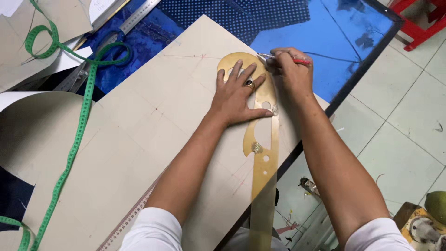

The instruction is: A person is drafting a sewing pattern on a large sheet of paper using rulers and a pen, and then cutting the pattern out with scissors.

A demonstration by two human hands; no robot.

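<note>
I'm looking down over both arms, and my left hand (238, 95) is spread flat, fingers splayed, pressing on the curve ruler (261, 135), a translucent amber template with a rounded head far from me and a long straight tail running back toward me, past the table's near edge. The palm sits on the paper (153, 139) just left of the ruler; the fingers reach over its rounded head, and the thumb points right across its narrow neck. A ring shows on one finger. My right hand (290, 69) is clenched around a pen (284, 58) with a red barrel, tip pointing left and touching the far edge of the ruler's head, just beside my left fingertips. The paper is a large cream sheet with faint red marks, lying over the blue table (320, 42). Off to the left, a green tape (76, 125) snakes from the far corner down toward me. A metal ruler (139, 14) lies far left, and a red stool (418, 23) stands far right on the tiled floor (399, 135).
</note>
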